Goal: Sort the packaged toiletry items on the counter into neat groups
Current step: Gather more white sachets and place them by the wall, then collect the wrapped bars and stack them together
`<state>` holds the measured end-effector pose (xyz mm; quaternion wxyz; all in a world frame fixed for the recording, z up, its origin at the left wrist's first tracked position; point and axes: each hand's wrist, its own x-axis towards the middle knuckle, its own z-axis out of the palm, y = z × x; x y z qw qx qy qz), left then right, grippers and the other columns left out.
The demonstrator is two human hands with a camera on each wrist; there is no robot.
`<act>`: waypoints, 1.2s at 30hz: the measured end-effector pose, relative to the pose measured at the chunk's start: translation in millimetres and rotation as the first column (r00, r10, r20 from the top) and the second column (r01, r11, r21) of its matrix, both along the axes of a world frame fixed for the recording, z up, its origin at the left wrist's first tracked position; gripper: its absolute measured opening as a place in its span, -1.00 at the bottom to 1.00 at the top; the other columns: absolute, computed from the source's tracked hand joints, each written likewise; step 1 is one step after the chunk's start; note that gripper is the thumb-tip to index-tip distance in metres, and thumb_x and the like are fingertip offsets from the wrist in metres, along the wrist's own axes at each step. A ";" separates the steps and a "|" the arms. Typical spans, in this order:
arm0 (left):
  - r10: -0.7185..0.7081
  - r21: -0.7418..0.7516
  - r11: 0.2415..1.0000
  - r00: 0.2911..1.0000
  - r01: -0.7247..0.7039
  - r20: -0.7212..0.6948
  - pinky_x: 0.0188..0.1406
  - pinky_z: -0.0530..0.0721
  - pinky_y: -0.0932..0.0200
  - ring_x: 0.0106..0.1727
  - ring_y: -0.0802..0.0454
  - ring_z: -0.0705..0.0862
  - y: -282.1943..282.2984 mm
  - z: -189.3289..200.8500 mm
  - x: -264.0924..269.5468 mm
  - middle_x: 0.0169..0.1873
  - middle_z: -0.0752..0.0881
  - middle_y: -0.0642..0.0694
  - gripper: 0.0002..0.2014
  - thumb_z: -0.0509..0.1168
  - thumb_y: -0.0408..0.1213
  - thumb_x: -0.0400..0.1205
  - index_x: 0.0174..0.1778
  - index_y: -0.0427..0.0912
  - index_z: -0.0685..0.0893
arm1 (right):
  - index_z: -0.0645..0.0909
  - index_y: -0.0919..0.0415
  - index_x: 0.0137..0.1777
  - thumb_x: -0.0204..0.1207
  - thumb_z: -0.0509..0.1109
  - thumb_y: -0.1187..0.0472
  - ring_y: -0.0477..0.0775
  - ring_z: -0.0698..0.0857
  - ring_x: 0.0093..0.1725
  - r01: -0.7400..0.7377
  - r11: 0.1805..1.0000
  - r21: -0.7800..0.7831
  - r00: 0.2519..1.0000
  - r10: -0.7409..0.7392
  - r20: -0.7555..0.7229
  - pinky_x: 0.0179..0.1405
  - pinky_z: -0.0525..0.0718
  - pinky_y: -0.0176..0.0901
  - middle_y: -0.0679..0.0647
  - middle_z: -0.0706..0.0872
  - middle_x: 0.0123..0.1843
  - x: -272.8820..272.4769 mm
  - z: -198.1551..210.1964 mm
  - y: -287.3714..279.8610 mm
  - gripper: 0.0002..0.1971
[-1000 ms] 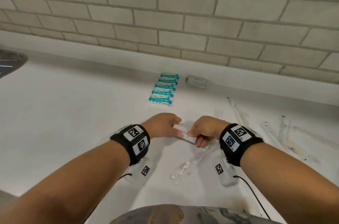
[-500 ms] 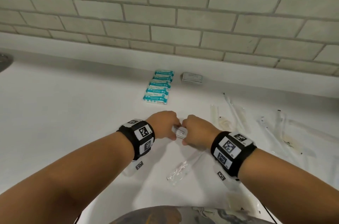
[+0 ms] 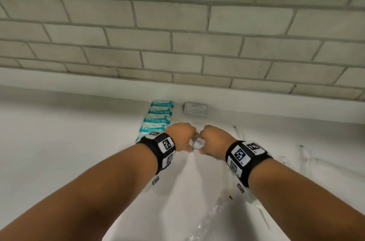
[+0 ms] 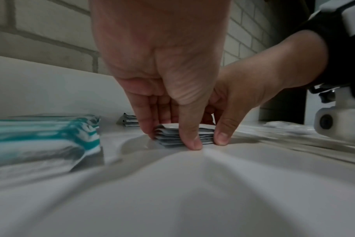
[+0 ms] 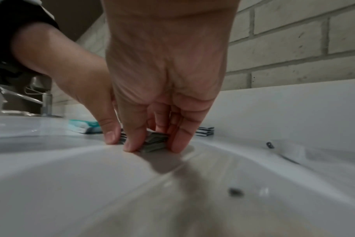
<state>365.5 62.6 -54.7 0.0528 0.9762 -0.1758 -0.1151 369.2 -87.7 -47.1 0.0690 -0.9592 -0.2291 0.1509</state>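
Observation:
A small stack of white-grey sachets (image 3: 197,143) sits on the white counter (image 3: 59,152), squeezed between both hands. My left hand (image 3: 183,136) grips its left side, with the thumb in front and the fingers behind (image 4: 170,137). My right hand (image 3: 213,140) pinches the right side (image 5: 155,145). In the left wrist view the stack (image 4: 168,136) shows several layered edges. A row of teal-and-white packets (image 3: 158,116) lies just left of the hands. A second stack of grey sachets (image 3: 195,108) rests by the wall.
Long clear-wrapped items (image 3: 304,154) lie on the counter to the right, and a clear packet (image 3: 207,219) lies near the front. A metal tap (image 5: 45,102) stands far left. The brick wall (image 3: 177,43) and its white ledge close off the back.
Both hands have slid the sachet stack away from me toward the wall, up beside the teal packets. The grip on it has stayed the same.

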 end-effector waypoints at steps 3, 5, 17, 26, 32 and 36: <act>0.001 0.015 1.000 1.000 -0.001 -0.002 -0.09 0.54 0.12 0.09 -0.17 0.67 0.0 -0.4 33.2 0.10 0.68 -0.19 -0.59 0.45 -0.10 0.48 0.20 -0.21 0.66 | 0.64 0.25 0.23 0.43 0.49 0.13 0.20 0.66 0.12 -0.016 1.000 -0.025 1.000 0.016 0.005 -0.01 0.57 -0.10 0.17 0.63 0.19 34.6 1.1 2.8 -0.61; 0.018 0.022 1.000 1.000 -0.017 -0.009 -0.03 0.61 0.10 0.10 -0.18 0.68 1.8 1.1 52.1 0.11 0.68 -0.20 -0.59 0.45 -0.09 0.50 0.19 -0.22 0.69 | 0.65 0.25 0.25 0.43 0.49 0.15 0.20 0.68 0.14 -0.004 1.000 -0.012 1.000 0.004 -0.007 0.06 0.62 -0.08 0.15 0.67 0.22 53.8 2.4 6.3 -0.61; 0.017 0.071 0.997 0.999 -0.014 -0.044 0.08 0.62 0.10 0.11 -0.16 0.65 11.0 2.2 84.9 0.08 0.70 -0.15 -0.53 0.42 0.04 0.47 0.20 -0.19 0.70 | 0.65 0.29 0.15 0.42 0.46 0.14 0.18 0.66 -0.01 -0.025 0.996 -0.081 0.999 0.023 -0.024 -0.18 0.54 -0.14 0.20 0.60 0.21 86.2 -2.1 12.7 -0.66; 0.079 0.040 0.995 0.964 -0.092 0.253 0.00 0.65 0.01 0.08 -0.12 0.60 15.5 13.3 52.0 0.10 0.58 -0.14 -0.41 0.38 0.16 0.43 0.26 -0.16 0.59 | 0.35 0.15 0.48 0.35 0.52 0.15 0.20 0.63 0.15 0.169 0.969 0.182 0.984 -0.156 -0.083 0.01 0.63 -0.08 0.14 0.49 0.26 62.1 15.9 -20.4 -0.31; -0.118 -0.067 0.988 0.962 0.139 0.245 0.18 0.57 0.01 0.22 -0.12 0.60 -18.9 10.6 2.6 0.18 0.61 -0.08 -0.57 0.31 0.09 0.55 0.26 -0.06 0.62 | 0.61 0.06 0.21 0.50 0.37 0.00 0.17 0.59 0.16 0.174 0.977 -0.120 0.979 -0.185 -0.084 0.13 0.59 -0.06 0.10 0.50 0.18 14.2 23.1 -98.1 -0.68; -0.368 -0.054 0.930 0.926 0.364 -0.086 0.38 0.46 0.03 0.42 -0.03 0.44 -73.5 8.0 -40.3 0.44 0.46 0.00 -0.47 0.23 0.07 0.63 0.55 0.15 0.39 | 0.47 -0.12 0.46 0.40 0.51 0.02 0.10 0.46 0.32 -0.010 0.960 -0.280 0.974 -0.054 -0.220 0.27 0.55 -0.02 0.01 0.40 0.37 -39.1 10.2 -130.3 -0.40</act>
